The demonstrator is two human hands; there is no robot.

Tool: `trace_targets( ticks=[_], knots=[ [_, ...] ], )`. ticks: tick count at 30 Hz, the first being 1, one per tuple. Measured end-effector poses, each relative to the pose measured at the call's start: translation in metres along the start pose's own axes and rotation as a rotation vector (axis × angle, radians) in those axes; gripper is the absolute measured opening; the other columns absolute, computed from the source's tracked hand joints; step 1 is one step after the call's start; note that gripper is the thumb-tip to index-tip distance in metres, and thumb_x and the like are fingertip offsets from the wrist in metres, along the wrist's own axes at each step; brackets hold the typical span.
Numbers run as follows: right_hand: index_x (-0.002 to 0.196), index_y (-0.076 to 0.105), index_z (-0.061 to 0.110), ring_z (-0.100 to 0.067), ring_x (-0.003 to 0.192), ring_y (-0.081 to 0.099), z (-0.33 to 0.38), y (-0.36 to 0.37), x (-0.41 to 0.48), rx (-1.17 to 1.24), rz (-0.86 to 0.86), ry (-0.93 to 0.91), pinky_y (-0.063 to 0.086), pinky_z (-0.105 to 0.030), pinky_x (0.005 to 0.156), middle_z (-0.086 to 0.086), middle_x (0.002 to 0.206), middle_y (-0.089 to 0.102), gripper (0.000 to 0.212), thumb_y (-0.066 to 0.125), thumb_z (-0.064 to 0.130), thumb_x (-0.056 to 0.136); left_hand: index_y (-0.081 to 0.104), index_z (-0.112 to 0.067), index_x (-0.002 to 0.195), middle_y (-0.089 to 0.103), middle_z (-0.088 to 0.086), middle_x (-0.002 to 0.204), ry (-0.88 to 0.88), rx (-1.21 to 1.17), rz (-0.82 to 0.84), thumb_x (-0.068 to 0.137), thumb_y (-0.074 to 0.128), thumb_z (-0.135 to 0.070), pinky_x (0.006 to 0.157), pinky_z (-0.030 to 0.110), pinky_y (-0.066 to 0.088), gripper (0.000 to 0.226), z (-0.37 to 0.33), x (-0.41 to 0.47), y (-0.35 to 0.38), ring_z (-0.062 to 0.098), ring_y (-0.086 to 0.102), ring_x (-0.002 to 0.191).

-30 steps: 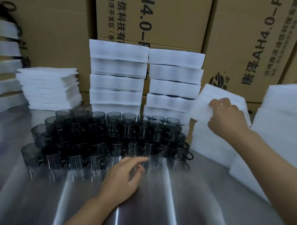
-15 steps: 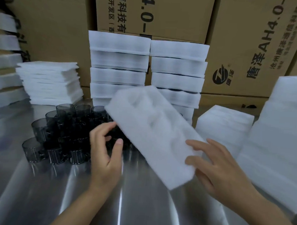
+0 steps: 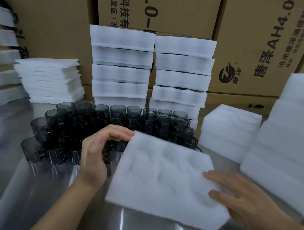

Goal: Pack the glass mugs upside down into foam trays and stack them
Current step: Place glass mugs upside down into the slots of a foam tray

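In the head view, one white foam tray (image 3: pixel 163 179) sits low and centre-right over the shiny metal surface (image 3: pixel 27 187), slightly blurred, its top face showing shallow moulded hollows. It lies between the two hands. The left hand (image 3: pixel 95 154) stands at the tray's far left corner with its fingers loosely curved, and the fingertips (image 3: pixel 128 134) just touch that corner rather than wrapping it. The right hand (image 3: pixel 249 202) lies on the tray's right edge with its fingers straight and a little spread across the top face. Its thumb is at the near right corner, and I cannot tell whether it tucks underneath. Behind the left hand and the tray's far edge, the dark glass mugs (image 3: pixel 97 122) stand packed together in rows on the surface, the back row showing open rims upward. Against the cardboard boxes (image 3: pixel 171 11) rise two side-by-side stacks of foam trays, a left stack (image 3: pixel 121 72) and a right stack (image 3: pixel 182 77). Thin dark rims show between some layers of the right one. To the left of the mugs lies a pile of thin foam sheets (image 3: pixel 48 80). To the right of them sits a low pile of trays (image 3: pixel 230 130), with a taller foam pile (image 3: pixel 286 141) just beside it at the frame's right edge.
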State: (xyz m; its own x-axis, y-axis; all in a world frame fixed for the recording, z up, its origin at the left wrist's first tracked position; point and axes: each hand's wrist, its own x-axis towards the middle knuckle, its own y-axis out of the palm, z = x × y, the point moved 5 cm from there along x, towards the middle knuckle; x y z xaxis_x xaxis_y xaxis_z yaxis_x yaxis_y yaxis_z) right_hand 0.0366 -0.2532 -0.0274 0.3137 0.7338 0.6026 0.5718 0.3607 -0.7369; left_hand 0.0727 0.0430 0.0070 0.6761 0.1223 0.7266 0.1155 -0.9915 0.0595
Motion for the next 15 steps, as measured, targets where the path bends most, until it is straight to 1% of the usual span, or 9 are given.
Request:
trace_targets(
  ticks=[2,3,5,6,8,9,11,13,15],
  knots=[
    [0.105,0.062,0.028,-0.022,0.099,0.068,0.001,0.002,0.002,-0.049,0.056,0.002,0.055,-0.026,0.076,-0.006,0.116,0.066,0.03,0.032,0.026,0.103,0.07,-0.008,0.074,0.073,0.004,0.09,-0.021,0.064,0.107,0.086,0.039,-0.04,0.08,0.03,0.046,0.047,0.002,0.0,0.005,0.021,0.065,0.091],
    [0.106,0.065,0.03,-0.02,0.101,0.067,0.003,0.004,0.005,-0.065,0.079,0.007,0.053,-0.024,0.079,-0.006,0.114,0.068,0.037,0.028,0.028,0.104,0.072,-0.01,0.076,0.073,0.002,0.092,-0.067,0.092,0.19,0.083,0.041,-0.038,0.082,0.027,0.046,0.042,0.004,-0.002,0.01,0.017,0.066,0.093],
    [0.105,0.064,0.022,-0.021,0.1,0.068,0.008,0.009,0.012,-0.016,0.07,-0.006,0.054,-0.026,0.078,-0.012,0.11,0.07,0.031,0.033,0.027,0.103,0.074,-0.023,0.085,0.073,-0.008,0.099,-0.21,0.214,0.403,0.077,0.05,-0.046,0.09,0.025,0.046,0.035,0.012,-0.009,0.022,0.008,0.065,0.1],
    [0.106,0.058,0.019,-0.024,0.098,0.069,0.012,0.013,0.014,0.006,0.057,-0.025,0.055,-0.028,0.076,-0.014,0.11,0.069,0.023,0.037,0.025,0.101,0.073,-0.032,0.092,0.071,-0.014,0.105,-0.261,0.354,0.529,0.074,0.053,-0.052,0.096,0.026,0.044,0.034,0.017,-0.014,0.027,0.002,0.061,0.106],
    [0.11,0.055,0.018,-0.025,0.096,0.069,0.011,0.017,0.016,0.028,0.057,-0.009,0.056,-0.029,0.076,-0.014,0.111,0.069,0.02,0.039,0.024,0.099,0.067,-0.048,0.104,0.058,-0.021,0.127,-0.295,0.691,0.749,0.069,0.053,-0.062,0.107,0.028,0.035,0.039,0.027,-0.024,0.032,-0.003,0.049,0.121],
    [0.112,0.057,0.02,-0.023,0.097,0.069,0.007,0.018,0.015,0.055,0.045,0.057,0.055,-0.029,0.077,-0.012,0.113,0.069,0.021,0.041,0.021,0.098,0.064,-0.051,0.108,0.051,-0.022,0.135,-0.304,0.794,0.81,0.069,0.051,-0.063,0.11,0.027,0.03,0.042,0.029,-0.027,0.033,-0.004,0.043,0.126],
    [0.114,0.061,0.021,-0.021,0.103,0.065,-0.013,0.017,0.017,0.138,-0.013,0.318,0.046,-0.027,0.086,-0.006,0.119,0.066,0.031,0.048,0.008,0.089,0.062,-0.052,0.111,0.043,-0.022,0.141,-0.305,0.855,0.836,0.07,0.049,-0.063,0.111,0.025,0.027,0.044,0.029,-0.028,0.033,-0.007,0.038,0.129],
    [0.113,0.063,0.012,-0.023,0.113,0.054,-0.042,0.02,0.02,0.082,-0.043,0.585,0.037,-0.024,0.092,-0.01,0.127,0.058,0.038,0.051,-0.003,0.08,0.063,-0.05,0.11,0.04,-0.023,0.143,-0.292,0.861,0.832,0.075,0.052,-0.062,0.11,0.025,0.028,0.039,0.027,-0.028,0.034,-0.008,0.037,0.129],
    [0.122,0.058,0.002,-0.038,0.133,0.035,-0.079,0.027,0.026,-0.075,0.055,0.792,0.029,-0.038,0.106,-0.024,0.142,0.04,0.044,0.06,-0.005,0.079,0.065,-0.049,0.109,0.04,-0.023,0.143,-0.28,0.855,0.826,0.081,0.057,-0.058,0.109,0.025,0.029,0.03,0.028,-0.028,0.033,-0.01,0.036,0.128]
  ],
)
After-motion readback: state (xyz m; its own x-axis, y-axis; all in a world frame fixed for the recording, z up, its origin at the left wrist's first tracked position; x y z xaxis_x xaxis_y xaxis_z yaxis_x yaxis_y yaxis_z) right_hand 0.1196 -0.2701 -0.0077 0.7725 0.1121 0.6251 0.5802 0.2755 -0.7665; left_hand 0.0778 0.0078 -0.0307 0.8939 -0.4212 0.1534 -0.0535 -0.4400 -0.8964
